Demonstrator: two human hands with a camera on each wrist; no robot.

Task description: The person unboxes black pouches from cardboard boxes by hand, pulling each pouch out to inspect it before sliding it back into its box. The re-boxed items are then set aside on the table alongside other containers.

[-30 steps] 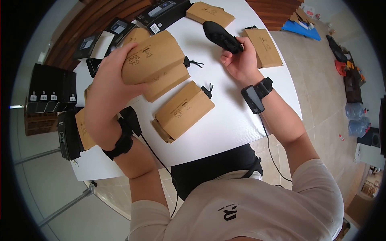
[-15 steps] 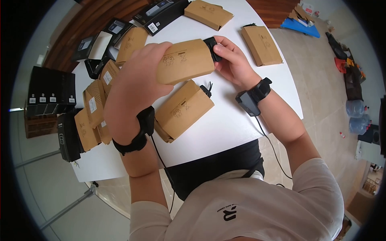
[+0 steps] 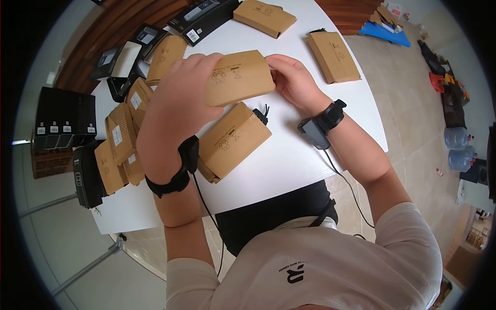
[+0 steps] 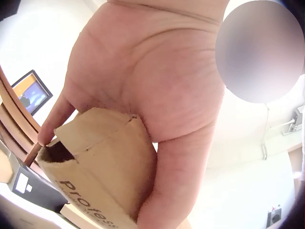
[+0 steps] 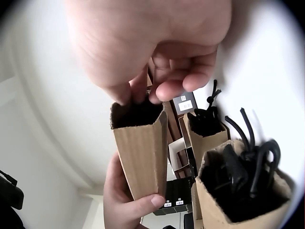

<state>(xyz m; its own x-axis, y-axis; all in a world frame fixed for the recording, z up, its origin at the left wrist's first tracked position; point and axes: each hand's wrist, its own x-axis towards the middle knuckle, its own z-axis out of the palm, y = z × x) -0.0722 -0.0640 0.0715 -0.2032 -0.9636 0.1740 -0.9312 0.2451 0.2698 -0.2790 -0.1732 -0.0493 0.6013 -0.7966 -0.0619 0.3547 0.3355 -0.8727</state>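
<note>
My left hand (image 3: 178, 116) grips a brown cardboard box (image 3: 240, 77) raised above the table, thumb on one side and fingers across the other. In the left wrist view a torn flap shows at the end of this box (image 4: 105, 152) near the palm. My right hand (image 3: 299, 85) is at the opposite end. There, in the right wrist view, the box (image 5: 140, 157) is open and dark inside, and fingertips of the right hand (image 5: 152, 43) dip into the opening; I cannot tell whether they pinch anything. Another cardboard box (image 3: 235, 139) lies beneath, black cords (image 3: 263, 111) sticking out of it.
More cardboard boxes lie on the white table (image 3: 289, 155): one at the right (image 3: 335, 57), one at the back (image 3: 264, 18), several at the left (image 3: 121, 137). Black printed boxes (image 3: 199, 20) line the far left edge. Cables (image 3: 206, 204) trail from both wrist cameras.
The black flat case held in my right hand has gone into the cardboard box's open end, out of sight. My left hand has brought the box right, and my right hand has moved to its opening.
</note>
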